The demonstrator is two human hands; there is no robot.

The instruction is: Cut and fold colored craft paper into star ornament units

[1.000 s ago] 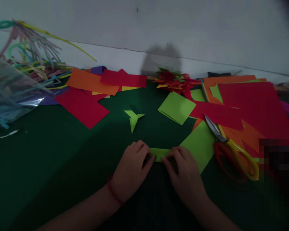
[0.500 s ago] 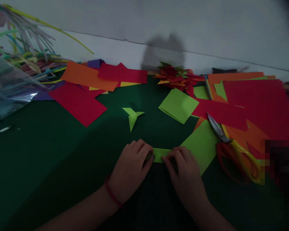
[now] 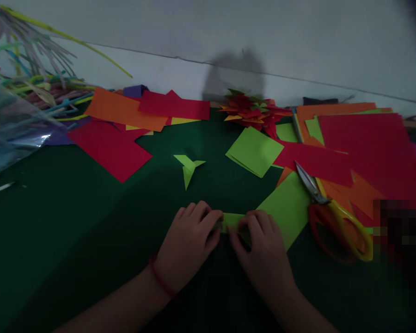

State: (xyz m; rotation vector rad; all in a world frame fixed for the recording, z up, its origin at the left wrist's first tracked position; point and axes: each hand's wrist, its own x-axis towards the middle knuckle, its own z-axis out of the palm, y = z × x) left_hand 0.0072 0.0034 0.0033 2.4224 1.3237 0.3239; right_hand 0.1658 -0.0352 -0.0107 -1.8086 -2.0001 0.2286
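Observation:
A narrow light-green paper strip [image 3: 233, 221] lies at the front middle, its two ends covered by my fingers. My left hand [image 3: 196, 231] pinches its left end, and a dark red band circles that wrist. At the right end, my right hand [image 3: 261, 238] grips the strip between thumb and fingers. Beyond my hands rests a three-pointed folded green paper piece [image 3: 190, 167]. A larger green paper sheet [image 3: 286, 208] lies flat beside my right hand, partly behind it.
Scissors [image 3: 321, 199] with red and yellow handles lie at the right, beside stacked red sheets [image 3: 367, 148]. Green paper squares [image 3: 254, 151] and a layered paper flower [image 3: 258, 111] sit farther back. Orange paper [image 3: 121, 108] and bagged pipe cleaners [image 3: 38, 101] occupy the left.
My right hand has slid slightly left along the strip, so less of it shows between my hands. The whole view has shifted a little; both hands keep their grip.

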